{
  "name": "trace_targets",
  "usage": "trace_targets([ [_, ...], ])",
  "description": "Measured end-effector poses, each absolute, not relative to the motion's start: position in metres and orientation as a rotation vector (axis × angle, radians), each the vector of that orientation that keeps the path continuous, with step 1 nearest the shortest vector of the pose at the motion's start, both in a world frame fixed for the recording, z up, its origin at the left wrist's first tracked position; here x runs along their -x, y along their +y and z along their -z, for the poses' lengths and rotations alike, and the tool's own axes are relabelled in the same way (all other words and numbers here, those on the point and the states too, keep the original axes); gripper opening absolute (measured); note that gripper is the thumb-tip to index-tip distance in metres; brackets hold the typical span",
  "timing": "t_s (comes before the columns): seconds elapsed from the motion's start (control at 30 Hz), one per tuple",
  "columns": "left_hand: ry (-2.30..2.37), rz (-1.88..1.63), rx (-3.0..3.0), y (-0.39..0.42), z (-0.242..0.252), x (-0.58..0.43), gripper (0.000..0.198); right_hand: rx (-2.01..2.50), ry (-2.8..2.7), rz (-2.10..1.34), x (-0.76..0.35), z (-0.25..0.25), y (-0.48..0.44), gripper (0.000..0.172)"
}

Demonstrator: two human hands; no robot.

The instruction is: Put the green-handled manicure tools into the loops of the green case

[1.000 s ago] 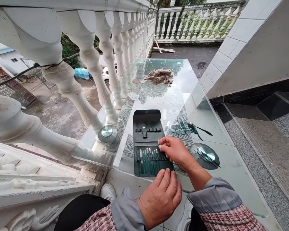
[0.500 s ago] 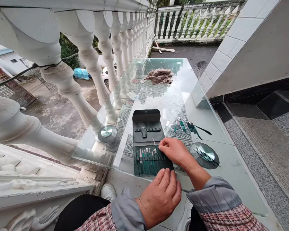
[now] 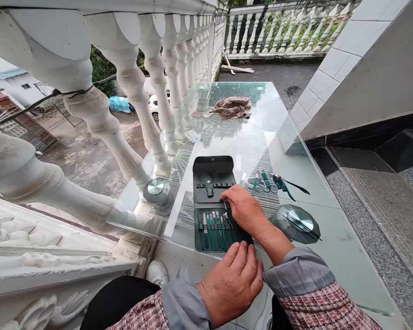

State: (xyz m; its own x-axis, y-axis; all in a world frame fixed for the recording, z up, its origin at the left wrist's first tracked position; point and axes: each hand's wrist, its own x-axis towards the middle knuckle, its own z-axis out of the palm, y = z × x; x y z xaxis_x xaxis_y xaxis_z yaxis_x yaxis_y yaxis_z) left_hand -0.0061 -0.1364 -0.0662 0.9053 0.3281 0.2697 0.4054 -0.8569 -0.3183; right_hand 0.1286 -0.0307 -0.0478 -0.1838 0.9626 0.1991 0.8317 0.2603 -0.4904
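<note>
A dark green manicure case (image 3: 213,181) lies unfolded on the glass table. Its lower half holds a row of slim metal tools (image 3: 215,224) with green handles. My right hand (image 3: 246,211) is closed in a pinch over the case's right side, on a slim metal tool (image 3: 225,205) whose bent tip shows at the fingers; its lower part is hidden. Close to me, my left hand (image 3: 230,279) has its fingers together on the case's lower right corner, the thumb out of sight. To the right lie small scissors (image 3: 254,184), a nail clipper (image 3: 264,178) and green-handled nippers (image 3: 284,184).
Thin dark sticks (image 3: 301,223) lie above a round table support (image 3: 289,215) at right. A second support (image 3: 158,190) is at left. Further back are a card (image 3: 192,135) and a crumpled brown cloth (image 3: 232,108). White balusters (image 3: 89,110) line the left; steps (image 3: 375,192) rise at right.
My right hand has moved slightly up and over the case with the slim tool, now covering more of it. My left hand keeps its place at the case's corner. The view has shifted slightly.
</note>
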Motion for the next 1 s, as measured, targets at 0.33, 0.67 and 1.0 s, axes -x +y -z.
trace_targets([
  [0.33,-0.543,0.329,2.694,-0.136,0.068,0.006,0.039,1.602,-2.093,-0.418,-0.134,0.046,-0.037,0.031],
  [0.67,-0.53,0.32,2.695,-0.136,0.066,0.006,0.038,1.591,-2.094,-0.32,-0.137,0.042,-0.048,0.029],
  [1.0,-0.467,0.339,2.715,-0.136,0.057,0.01,0.039,1.52,-2.219,-0.222,-0.149,0.053,-0.06,0.034],
])
